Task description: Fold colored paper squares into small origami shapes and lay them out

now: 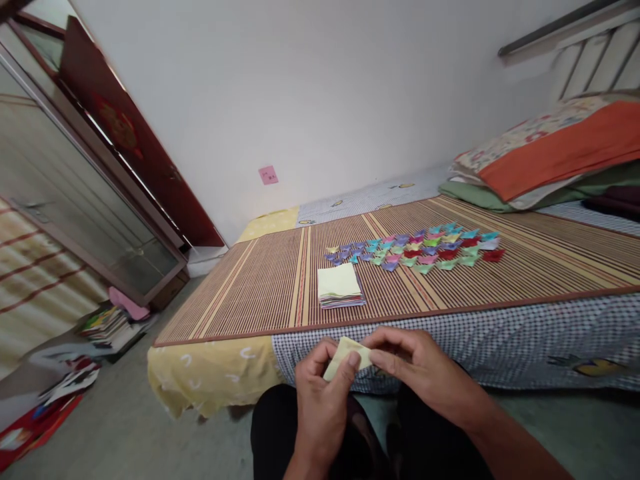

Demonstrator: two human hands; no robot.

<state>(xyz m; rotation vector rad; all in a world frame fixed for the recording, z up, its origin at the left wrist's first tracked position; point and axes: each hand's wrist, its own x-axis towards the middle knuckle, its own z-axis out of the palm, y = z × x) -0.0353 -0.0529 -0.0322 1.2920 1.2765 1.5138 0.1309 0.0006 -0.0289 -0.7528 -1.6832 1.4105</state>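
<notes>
A small pale yellow piece of folded paper (345, 355) is held up in front of the bed's edge. My left hand (325, 383) grips it from the left, thumb on top. At its right corner, my right hand (413, 363) pinches it between thumb and fingers. Beyond the hands, a stack of square paper sheets (341, 283) with a pale yellow one on top lies on the striped mat (260, 287). Behind and to the right of the stack, several small folded paper pieces (413, 253) in many colours stand in rows.
Folded bedding (560, 153) is piled at the right of the bed. A pink note (269, 175) is on the wall. Books (105, 325) and a red bag (50, 427) are on the floor at left, near a glass door (85, 167).
</notes>
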